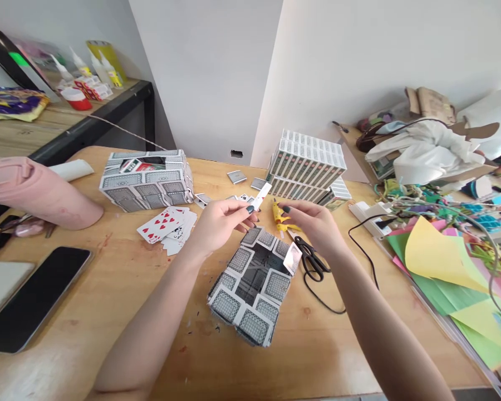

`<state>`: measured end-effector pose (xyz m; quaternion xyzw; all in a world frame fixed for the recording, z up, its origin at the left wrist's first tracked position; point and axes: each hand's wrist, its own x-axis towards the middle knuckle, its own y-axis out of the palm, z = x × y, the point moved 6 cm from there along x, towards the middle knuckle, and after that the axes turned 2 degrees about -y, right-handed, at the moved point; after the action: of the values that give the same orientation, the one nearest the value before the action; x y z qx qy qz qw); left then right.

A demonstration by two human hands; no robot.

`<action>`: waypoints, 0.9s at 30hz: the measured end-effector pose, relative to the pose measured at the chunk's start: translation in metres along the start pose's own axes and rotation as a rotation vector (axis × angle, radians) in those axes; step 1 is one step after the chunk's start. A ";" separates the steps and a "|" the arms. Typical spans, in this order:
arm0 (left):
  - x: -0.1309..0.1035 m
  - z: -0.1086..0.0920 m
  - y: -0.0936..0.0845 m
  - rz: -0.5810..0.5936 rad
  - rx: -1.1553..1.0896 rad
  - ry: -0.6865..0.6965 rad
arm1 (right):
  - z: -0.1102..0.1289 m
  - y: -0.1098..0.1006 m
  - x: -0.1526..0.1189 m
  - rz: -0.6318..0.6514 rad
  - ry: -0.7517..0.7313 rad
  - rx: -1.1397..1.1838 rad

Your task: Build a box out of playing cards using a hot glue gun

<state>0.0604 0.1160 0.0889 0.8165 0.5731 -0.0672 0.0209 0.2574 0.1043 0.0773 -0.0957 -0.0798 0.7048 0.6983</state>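
You have a smooth, glossy wooden table point(317, 356) under everything, with the patterned card box point(227, 303) standing near its middle. Your bare forearms reach in on both sides of that box. Your left hand point(227, 220) is just beyond its far edge, wrist slightly bent, thumb and fingertips pinched together on a narrow white card strip. Your right hand point(315, 223) hovers beyond its far right corner, palm down, fingers curved inward with the fingertips by the yellow glue gun point(279, 216); you can't tell from here whether they touch it or close on anything.

Beyond the card box to the left sits a larger rectangular card-covered box point(146, 181), its top opening showing red and green contents. Well to the left is a matte pink cylindrical bottle point(62, 192). Beyond and right, boxy stacks of card packs point(307, 161) show ribbed edges. A flat, glossy black phone point(39, 298) lies to the left. Your card box has grey latticed panels with white borders around an angular opening. Black-handled scissors point(313, 260) lie just right of it, and fanned, smooth playing cards point(162, 224) lie beyond and left. Smallest is your pale, stiff card strip point(261, 196), raised and tilted beyond the box.
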 end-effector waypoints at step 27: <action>-0.012 -0.004 0.010 0.112 0.226 0.103 | 0.010 0.031 -0.036 -0.107 0.200 0.493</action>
<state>0.0664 0.1017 0.0936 0.8468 0.5155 -0.0878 -0.0970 0.2254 0.0678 0.0798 0.0123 0.1587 0.6520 0.7413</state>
